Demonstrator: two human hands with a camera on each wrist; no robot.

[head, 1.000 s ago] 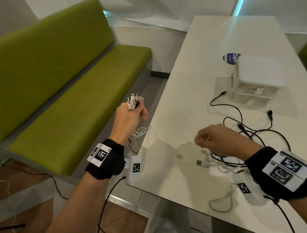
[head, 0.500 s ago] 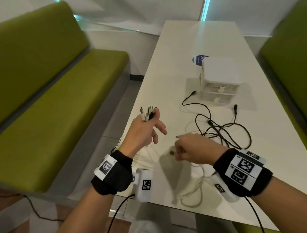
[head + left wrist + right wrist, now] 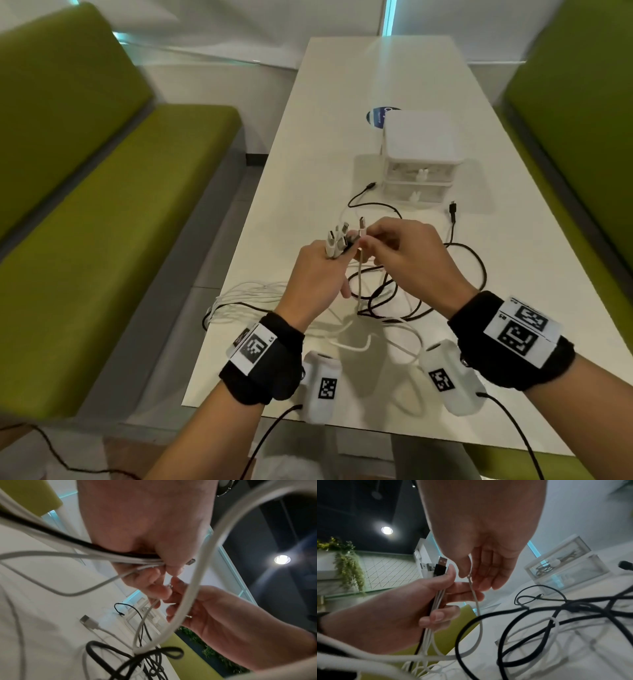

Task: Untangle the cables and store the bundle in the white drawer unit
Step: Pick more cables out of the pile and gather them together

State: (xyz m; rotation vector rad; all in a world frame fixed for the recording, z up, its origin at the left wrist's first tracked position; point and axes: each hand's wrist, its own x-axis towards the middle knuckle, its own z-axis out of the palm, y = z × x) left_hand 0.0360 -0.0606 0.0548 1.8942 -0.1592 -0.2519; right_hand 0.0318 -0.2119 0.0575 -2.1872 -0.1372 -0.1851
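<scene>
**White and black cable ends gathered above the table**

White plastic plugs and one black USB plug are gripped as a bunch of cable ends (image 3: pixel 337 241) in the left hand (image 3: pixel 317 274), whose fingers are curled round the cords below the plugs; the metal tips stand upward above the fist. A single white cable (image 3: pixel 475 596) is pinched near its end between thumb and fingertips of the right hand (image 3: pixel 407 255), just beside the bunch, with the remaining fingers loosely bent. From that pinch the cord hangs down to a tangle of black and white cables (image 3: pixel 394 298) lying on the white table (image 3: pixel 308 171) beneath both hands. More white cords are draped over the table's left edge. The white drawer unit (image 3: pixel 423 157) is set farther back on the table, beyond the tangle, with both translucent drawers closed; something dark is seen inside the upper one. Green benches (image 3: pixel 102 222) flank the table.
</scene>
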